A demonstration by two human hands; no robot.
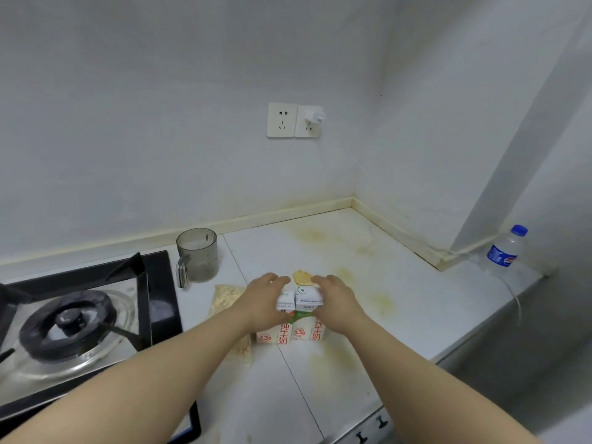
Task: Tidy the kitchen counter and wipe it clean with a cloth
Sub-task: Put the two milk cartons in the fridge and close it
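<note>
On the counter (pixel 400 283), hands (pixel 301 302) grip two upright milk cartons (pixel 291 328).

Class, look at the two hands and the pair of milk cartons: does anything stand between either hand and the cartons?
Nothing visible does. The left hand and right hand already rest on the tops of the two milk cartons, one on each side.
</note>
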